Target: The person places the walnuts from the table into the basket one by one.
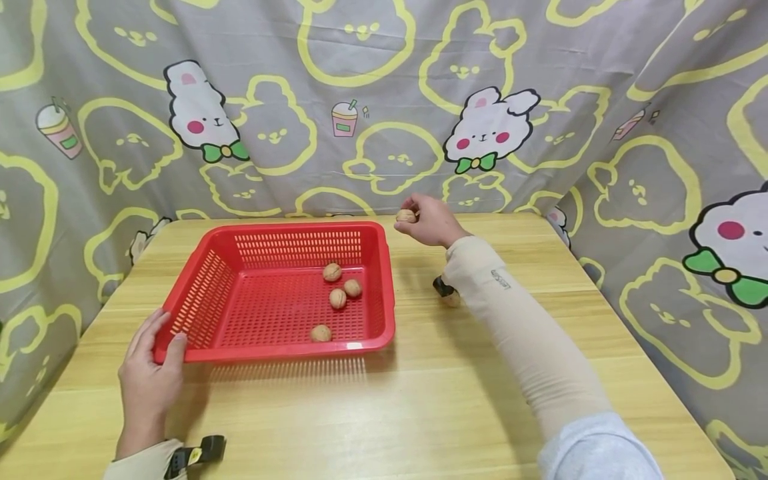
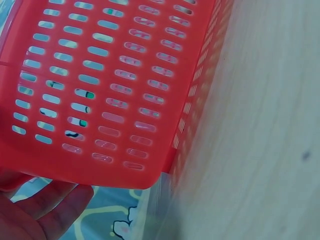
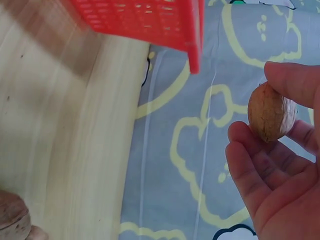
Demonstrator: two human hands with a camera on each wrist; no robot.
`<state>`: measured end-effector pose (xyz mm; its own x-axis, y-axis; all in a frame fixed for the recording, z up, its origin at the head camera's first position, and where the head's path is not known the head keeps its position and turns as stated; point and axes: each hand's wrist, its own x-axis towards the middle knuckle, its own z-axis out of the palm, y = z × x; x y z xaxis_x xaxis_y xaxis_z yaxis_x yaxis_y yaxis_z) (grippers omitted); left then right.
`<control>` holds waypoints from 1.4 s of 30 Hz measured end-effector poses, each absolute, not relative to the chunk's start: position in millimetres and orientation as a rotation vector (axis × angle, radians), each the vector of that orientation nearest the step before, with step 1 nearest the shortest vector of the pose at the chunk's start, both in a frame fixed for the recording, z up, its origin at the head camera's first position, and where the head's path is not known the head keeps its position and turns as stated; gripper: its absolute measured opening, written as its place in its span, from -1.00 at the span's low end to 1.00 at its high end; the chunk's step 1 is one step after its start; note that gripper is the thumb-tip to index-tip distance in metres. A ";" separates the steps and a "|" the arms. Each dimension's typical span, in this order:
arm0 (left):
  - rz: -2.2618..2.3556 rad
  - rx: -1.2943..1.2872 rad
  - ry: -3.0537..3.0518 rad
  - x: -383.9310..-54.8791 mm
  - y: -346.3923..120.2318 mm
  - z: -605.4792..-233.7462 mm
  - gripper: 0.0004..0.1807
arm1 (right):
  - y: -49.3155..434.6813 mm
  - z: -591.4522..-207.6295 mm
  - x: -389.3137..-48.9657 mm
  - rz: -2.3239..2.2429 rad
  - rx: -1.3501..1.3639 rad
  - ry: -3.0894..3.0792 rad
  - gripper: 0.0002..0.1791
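A red plastic basket (image 1: pixel 288 350) with slotted walls sits on the table, several walnuts (image 1: pixel 338 298) lying toward its right side. My left hand (image 1: pixel 150 370) grips the basket's front left corner, thumb over the rim; fingers show beneath the rim in the left wrist view. Just past the basket's back right corner, my right hand (image 1: pixel 433 220) pinches a walnut (image 3: pixel 271 112) between thumb and fingers, raised above the table. Another walnut (image 1: pixel 451 300) lies on the table, partly hidden by the right wrist's strap and sleeve.
The light wood table (image 1: pixel 360 427) reaches back to a grey patterned curtain (image 1: pixel 384 100), which also hangs along both sides. In the right wrist view, a walnut (image 3: pixel 12 217) lies on the table at the lower left.
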<state>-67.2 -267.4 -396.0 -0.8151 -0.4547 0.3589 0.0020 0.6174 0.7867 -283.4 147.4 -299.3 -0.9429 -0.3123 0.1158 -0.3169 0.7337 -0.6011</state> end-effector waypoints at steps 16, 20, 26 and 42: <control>-1.112 0.318 -2.279 -66.8 -264.3 -393.7 -0.52 | 113.3 -285.8 -277.6 1.026 0.625 -2.889 -0.60; -1.106 0.307 -2.263 -66.5 -263.9 -394.1 -0.53 | 102.6 -284.8 -277.0 1.065 0.668 -2.889 -0.60; -1.113 0.308 -2.253 -66.3 -263.6 -395.0 -0.54 | 85.9 -285.3 -274.5 1.112 0.711 -2.882 -0.61; -1.121 0.323 -2.264 -68.0 -266.6 -398.7 -0.54 | 37.4 -299.8 -264.8 1.285 0.830 -2.864 -0.64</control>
<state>-68.0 -266.6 -398.7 -0.7988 -0.4526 0.3963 0.0409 0.6163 0.7864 -264.8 37.4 -299.8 -0.8641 -0.4914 0.1088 -0.4081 0.5575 -0.7230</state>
